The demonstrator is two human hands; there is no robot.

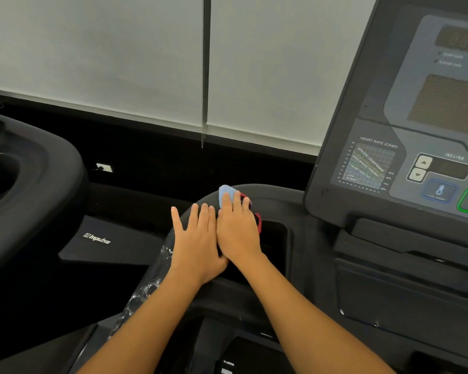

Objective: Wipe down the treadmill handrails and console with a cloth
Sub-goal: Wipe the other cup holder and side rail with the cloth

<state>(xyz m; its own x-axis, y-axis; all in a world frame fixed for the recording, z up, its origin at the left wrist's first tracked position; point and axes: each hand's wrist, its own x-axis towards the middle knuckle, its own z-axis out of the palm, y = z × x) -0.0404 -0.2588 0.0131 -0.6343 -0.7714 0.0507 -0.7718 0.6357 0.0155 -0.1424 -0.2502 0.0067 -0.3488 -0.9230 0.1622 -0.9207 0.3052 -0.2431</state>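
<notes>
- The curved black handrail point(268, 193) sweeps from the lower left up to the console point(389, 130), and its outer left edge drops away to dark floor with open room beside it.
- To the right of the rail sits a recessed cup pocket point(274, 238), its rim just beside the right hand point(238, 233).
- A second machine's black housing point(33, 171) fills the left side, well apart from the hands, with an "impulse" motor cover point(103, 238) low between the two.
- The cloth point(226, 194), pale blue with a red part showing at the right, lies on top of the handrail bend, near the console's lower left corner.
- The right hand lies flat on the cloth, fingers stretched forward and pressing it down; the blue corner sticks out past the fingertips.
- The left hand point(196, 238) rests spread flat on the bare rail, touching the right hand's side, holding nothing.
- Whitish wet or foamy specks point(146, 290) run along the rail beside the left forearm.
- Most of the cloth is hidden under the right palm, so its full shape cannot be told.
- The console is cut off at the right edge; its upper displays are blurred, possibly unlit.
- White roller blinds point(119, 63) with a hanging chain point(204, 103) fill the background.
</notes>
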